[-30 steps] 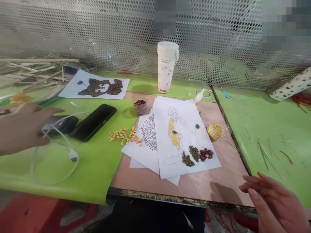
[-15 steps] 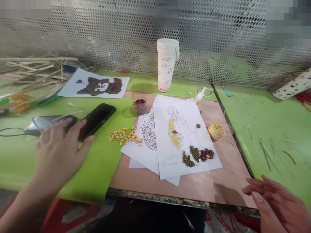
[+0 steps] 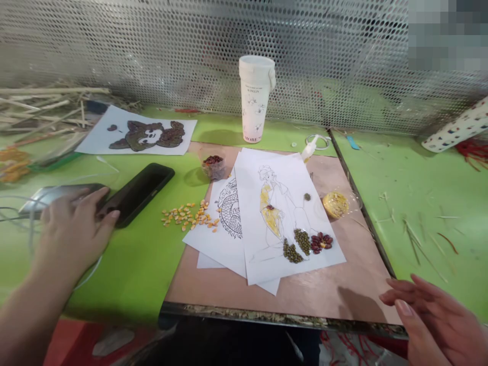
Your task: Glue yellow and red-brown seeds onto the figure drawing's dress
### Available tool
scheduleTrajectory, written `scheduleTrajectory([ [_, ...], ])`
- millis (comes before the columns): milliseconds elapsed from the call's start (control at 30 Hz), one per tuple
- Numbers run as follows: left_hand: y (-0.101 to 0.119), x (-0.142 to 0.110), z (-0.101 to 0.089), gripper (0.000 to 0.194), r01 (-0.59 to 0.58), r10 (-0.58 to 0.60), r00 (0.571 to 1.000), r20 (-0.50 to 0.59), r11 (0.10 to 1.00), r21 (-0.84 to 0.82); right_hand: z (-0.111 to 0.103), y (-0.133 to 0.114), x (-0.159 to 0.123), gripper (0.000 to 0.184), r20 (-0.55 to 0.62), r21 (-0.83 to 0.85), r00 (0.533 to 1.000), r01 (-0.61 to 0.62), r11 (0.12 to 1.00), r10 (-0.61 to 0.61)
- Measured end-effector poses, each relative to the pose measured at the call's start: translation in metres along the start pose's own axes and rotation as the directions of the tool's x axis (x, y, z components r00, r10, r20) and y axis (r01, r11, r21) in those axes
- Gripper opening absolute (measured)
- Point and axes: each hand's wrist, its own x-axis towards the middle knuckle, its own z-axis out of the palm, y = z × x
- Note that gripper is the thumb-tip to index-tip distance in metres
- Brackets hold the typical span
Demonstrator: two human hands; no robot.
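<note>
My left hand (image 3: 74, 231) is open over the left side of the table, fingers spread. Its fingertips lie at a flat silver and dark device (image 3: 57, 193) with a pale cable (image 3: 26, 213) around it; whether they press on it I cannot tell. Beside the fingers is a black phone (image 3: 141, 193), close to the thumb. My right hand (image 3: 434, 315) hovers at the front right table edge, fingers loosely bent and apart, holding nothing. Between the hands lies a line drawing of a figure (image 3: 263, 259), partly covered with yellow grains, green beans (image 3: 302, 241) and dark red beans (image 3: 322, 243).
Corn kernels (image 3: 188, 216) lie loose beside a dragon drawing (image 3: 229, 213). A cup of red beans (image 3: 213, 166), a tub of yellow grains (image 3: 336, 204), a glue bottle (image 3: 309, 148) and a white tumbler (image 3: 256, 99) stand around. Straw (image 3: 41, 109) and a bean-covered animal picture (image 3: 148, 136) are left.
My left hand has slid left, away from the phone's edge and further onto the silver device. My right hand looks the same. The view has shifted slightly.
</note>
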Motion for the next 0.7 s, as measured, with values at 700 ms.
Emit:
scheduleTrajectory([
  [700, 0.003, -0.006, -0.008, 0.066, -0.023, 0.018, 0.967, -0.253, 1.000, -0.017, 0.003, -0.015, -0.002, 0.044, 0.039, -0.118, 0.998, 0.055, 0.992, -0.051],
])
